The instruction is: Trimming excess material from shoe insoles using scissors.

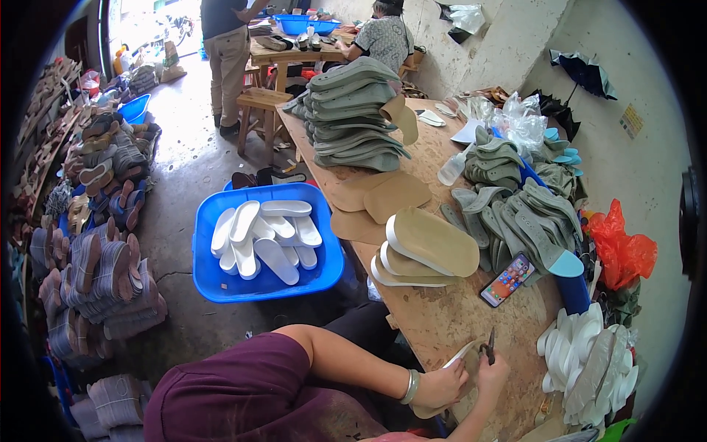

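At the table's near edge my left hand [440, 386], with a bangle on the wrist, is closed round a tan-topped shoe sole [458, 355] with a white rim. My right hand [492, 374], beside it, grips small dark scissors [487, 349], their tips pointing up and away from me. Part of the sole is hidden behind my fingers. Farther up the table lies a small stack of tan-topped white soles [434, 241]. Flat tan insole sheets [394, 197] spread out behind that stack. A phone [508, 280] with a lit screen rests to its right.
A blue basin [208, 276] of white soles [276, 261] stands left of the table [412, 317]. Grey-green slipper pieces are stacked tall [346, 114] at the back and heaped [526, 221] at the right. White soles [582, 339] pile at the right edge. Two people are farther back.
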A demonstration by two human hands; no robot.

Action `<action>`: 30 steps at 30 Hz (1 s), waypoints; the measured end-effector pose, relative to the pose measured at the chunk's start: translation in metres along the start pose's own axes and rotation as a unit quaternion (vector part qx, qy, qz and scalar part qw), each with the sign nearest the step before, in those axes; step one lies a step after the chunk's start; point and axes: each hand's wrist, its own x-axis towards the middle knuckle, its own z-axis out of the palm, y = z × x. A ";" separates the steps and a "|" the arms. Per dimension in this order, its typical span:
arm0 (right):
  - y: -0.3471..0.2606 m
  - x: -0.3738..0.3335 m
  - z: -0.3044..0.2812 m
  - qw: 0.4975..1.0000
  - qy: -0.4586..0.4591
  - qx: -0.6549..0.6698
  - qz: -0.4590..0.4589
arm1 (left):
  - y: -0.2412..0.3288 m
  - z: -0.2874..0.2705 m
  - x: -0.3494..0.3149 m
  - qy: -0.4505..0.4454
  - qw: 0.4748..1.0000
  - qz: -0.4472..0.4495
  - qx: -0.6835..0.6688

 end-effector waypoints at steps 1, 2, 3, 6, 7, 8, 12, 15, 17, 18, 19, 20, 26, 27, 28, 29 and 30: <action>0.001 0.000 0.000 1.000 0.000 0.001 0.000 | 0.000 0.000 0.000 0.005 1.000 0.002 0.001; 0.001 0.000 0.000 1.000 0.000 -0.003 -0.003 | 0.000 -0.001 0.000 0.004 1.000 0.003 0.002; -0.001 0.000 -0.001 1.000 0.000 -0.006 -0.006 | 0.000 -0.001 0.000 0.003 1.000 0.001 0.000; -0.010 -0.003 -0.005 1.000 0.005 -0.009 -0.018 | 0.000 -0.004 0.000 -0.002 1.000 -0.002 -0.004; -0.010 -0.003 -0.005 1.000 0.005 -0.008 -0.018 | 0.000 -0.004 0.000 -0.006 1.000 -0.004 -0.006; -0.009 -0.003 -0.004 1.000 0.000 0.002 -0.007 | 0.000 -0.005 0.000 -0.006 1.000 -0.003 -0.006; -0.009 -0.003 -0.004 1.000 0.003 0.003 -0.006 | 0.000 -0.005 0.000 -0.002 1.000 -0.003 -0.006; -0.007 -0.004 -0.003 0.999 0.015 0.005 -0.031 | 0.001 -0.013 0.000 -0.027 1.000 -0.012 -0.011; -0.005 -0.004 -0.002 0.999 0.018 -0.001 -0.036 | 0.002 -0.015 0.001 -0.046 0.999 -0.022 -0.014; -0.006 -0.004 -0.002 0.999 0.022 -0.008 -0.041 | 0.001 -0.013 0.001 -0.049 0.999 -0.017 -0.016; -0.008 -0.005 -0.003 0.999 0.021 -0.008 -0.042 | 0.000 -0.012 0.001 -0.053 0.998 -0.013 -0.017; -0.011 -0.005 -0.003 0.999 0.017 -0.002 -0.040 | 0.000 -0.010 0.000 -0.053 0.998 -0.013 -0.017; -0.002 -0.004 -0.001 0.999 0.019 -0.005 -0.034 | 0.000 -0.011 0.001 -0.050 0.999 -0.006 -0.016; -0.001 -0.003 0.000 0.999 0.017 -0.015 -0.031 | 0.000 -0.010 0.001 -0.047 0.999 -0.006 -0.010; -0.001 -0.003 0.000 0.999 0.017 -0.014 -0.031 | 0.000 -0.008 0.001 -0.044 0.999 -0.007 -0.004; -0.001 -0.003 0.001 0.999 0.016 -0.015 -0.033 | 0.001 -0.007 0.000 -0.044 0.999 -0.007 -0.004; -0.002 -0.003 0.001 0.999 0.014 -0.015 -0.035 | 0.002 -0.006 0.000 -0.041 0.999 -0.011 -0.007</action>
